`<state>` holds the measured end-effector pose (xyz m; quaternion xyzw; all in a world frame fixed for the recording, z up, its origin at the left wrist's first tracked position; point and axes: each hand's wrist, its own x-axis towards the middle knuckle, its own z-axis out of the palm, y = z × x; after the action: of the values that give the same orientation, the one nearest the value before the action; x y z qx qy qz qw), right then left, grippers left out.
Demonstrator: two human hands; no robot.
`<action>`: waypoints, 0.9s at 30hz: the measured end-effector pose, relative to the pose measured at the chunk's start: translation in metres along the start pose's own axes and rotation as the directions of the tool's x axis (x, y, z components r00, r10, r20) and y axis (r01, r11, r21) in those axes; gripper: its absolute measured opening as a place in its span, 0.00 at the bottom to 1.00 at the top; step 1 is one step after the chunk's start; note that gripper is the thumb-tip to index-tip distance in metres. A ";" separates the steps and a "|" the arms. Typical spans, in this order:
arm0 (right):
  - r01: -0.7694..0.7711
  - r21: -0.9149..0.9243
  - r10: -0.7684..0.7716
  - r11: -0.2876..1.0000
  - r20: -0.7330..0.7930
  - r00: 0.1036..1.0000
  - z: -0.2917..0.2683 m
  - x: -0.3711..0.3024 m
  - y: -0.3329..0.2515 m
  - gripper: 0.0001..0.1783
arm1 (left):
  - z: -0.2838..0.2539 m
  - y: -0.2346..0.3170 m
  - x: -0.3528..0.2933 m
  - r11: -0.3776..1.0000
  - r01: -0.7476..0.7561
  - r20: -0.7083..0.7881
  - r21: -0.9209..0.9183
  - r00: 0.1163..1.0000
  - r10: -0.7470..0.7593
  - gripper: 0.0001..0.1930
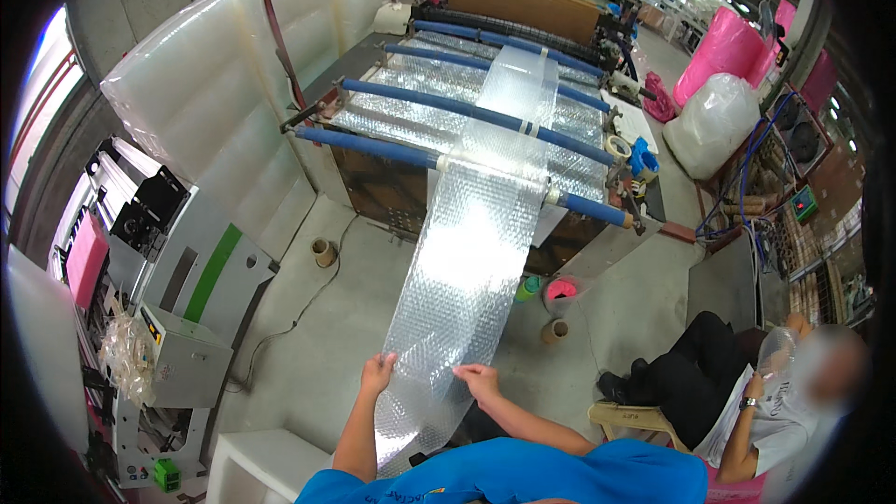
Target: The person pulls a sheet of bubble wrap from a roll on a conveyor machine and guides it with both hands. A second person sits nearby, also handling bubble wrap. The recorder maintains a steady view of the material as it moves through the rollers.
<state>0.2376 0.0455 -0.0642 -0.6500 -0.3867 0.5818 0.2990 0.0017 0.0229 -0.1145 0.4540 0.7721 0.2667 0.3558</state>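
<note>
A long strip of clear bubble wrap (464, 252) slopes down from the machine's blue rollers to my lap. My left hand (377, 374) is closed on its left edge, thumb and fingers pinched together. On the opposite edge, my right hand (480, 380) pinches the wrap, with its forearm coming in from the right. Between my hands the strip hangs fairly flat, then drops toward my body in loose, partly see-through folds. Glare whitens its middle.
Blue rollers (373, 147) cross the machine ahead. A grey machine with a green stripe (213, 273) stands left, before tall wrapped white rolls (215, 84). Cardboard cores (554, 331) and a bucket (563, 295) are on the floor. A seated person (747, 401) is close at right.
</note>
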 end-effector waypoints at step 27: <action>0.270 0.225 -0.274 0.936 -0.014 0.962 -0.059 0.110 -0.102 0.09 | -0.002 0.142 0.140 0.950 -0.181 0.323 -0.255 0.910 0.260 0.32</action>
<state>0.2825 0.1959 -0.0277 -0.5474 -0.4069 0.5805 0.4447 0.0260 0.2111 -0.0524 0.5370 0.6049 0.3032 0.5037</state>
